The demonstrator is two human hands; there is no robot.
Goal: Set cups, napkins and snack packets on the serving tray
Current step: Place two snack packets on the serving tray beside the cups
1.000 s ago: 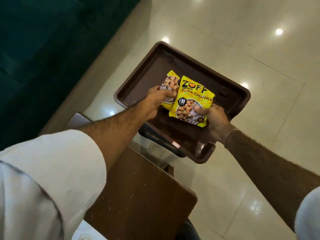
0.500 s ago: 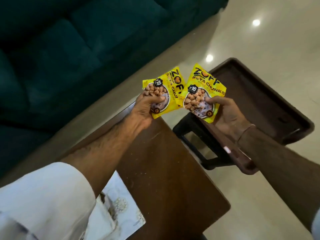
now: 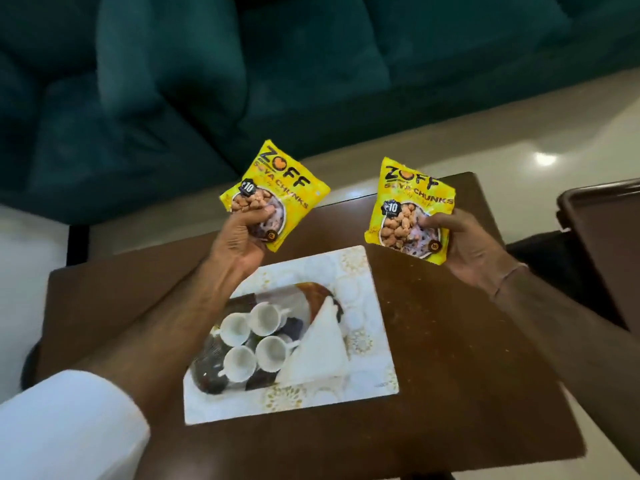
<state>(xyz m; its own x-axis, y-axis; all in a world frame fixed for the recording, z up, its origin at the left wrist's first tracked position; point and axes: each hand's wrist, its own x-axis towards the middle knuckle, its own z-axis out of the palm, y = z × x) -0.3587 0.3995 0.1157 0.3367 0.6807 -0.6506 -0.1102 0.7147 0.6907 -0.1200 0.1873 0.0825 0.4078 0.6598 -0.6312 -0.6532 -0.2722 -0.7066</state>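
Holding one yellow snack packet in each hand, the person keeps both above the dark brown tabletop (image 3: 450,358). The left packet (image 3: 277,188) sits at about 11 o'clock from the frame centre, pinched at its lower edge in the closed grip of the left hand (image 3: 239,244). The right packet (image 3: 412,206) is at about 1 o'clock, well apart from the other, its lower right side clasped by the right hand (image 3: 467,251), thumb across the front. Below them, toward 6 o'clock, the white patterned serving tray (image 3: 374,341) lies on the tabletop, carrying four white cups (image 3: 252,337) clustered together and a folded white napkin (image 3: 318,355) just beside them at 3 o'clock. A brown tray (image 3: 602,237) shows at the right edge, and a dark green sofa (image 3: 311,64) spans the 12 o'clock side.
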